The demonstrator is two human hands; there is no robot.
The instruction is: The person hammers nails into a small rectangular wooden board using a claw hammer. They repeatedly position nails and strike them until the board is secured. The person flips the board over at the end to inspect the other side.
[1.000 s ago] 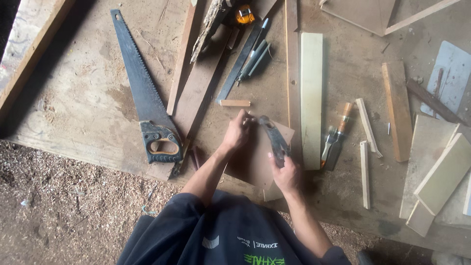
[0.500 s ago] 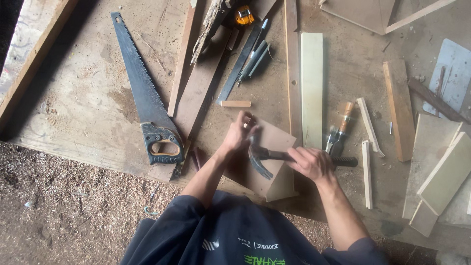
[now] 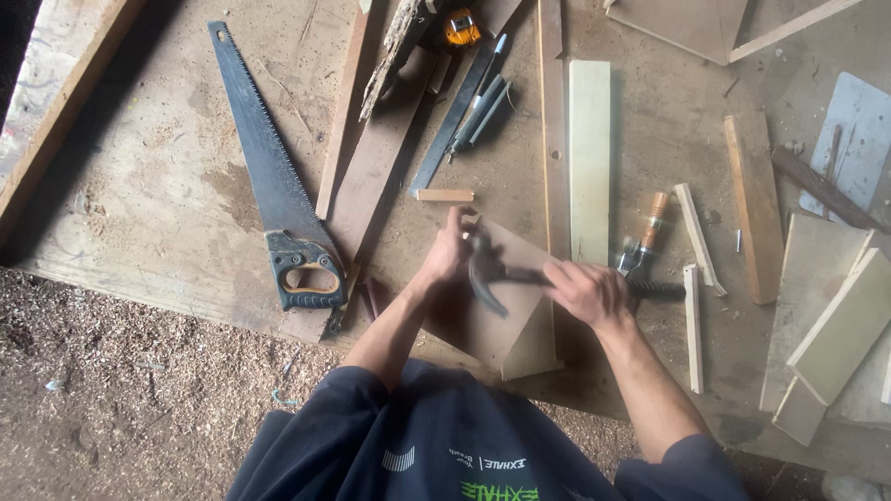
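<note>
Right hand (image 3: 583, 292) grips hammer (image 3: 520, 276); left hand (image 3: 447, 252) apparently pinches something on board (image 3: 506, 320) beside chisel (image 3: 643, 239).

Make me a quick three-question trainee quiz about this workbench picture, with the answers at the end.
1. True or false: the right hand holds a hammer by its handle.
2. Which tool lies left of the left hand? A) handsaw B) drill C) paintbrush
3. Fill in: the left hand rests on a brown ____ under the hammer head.

Key:
1. True. The hammer's head sits near the left hand's fingers, above the board.
2. A. The handsaw lies flat on the bench, blade pointing away from the person.
3. Board.
</note>
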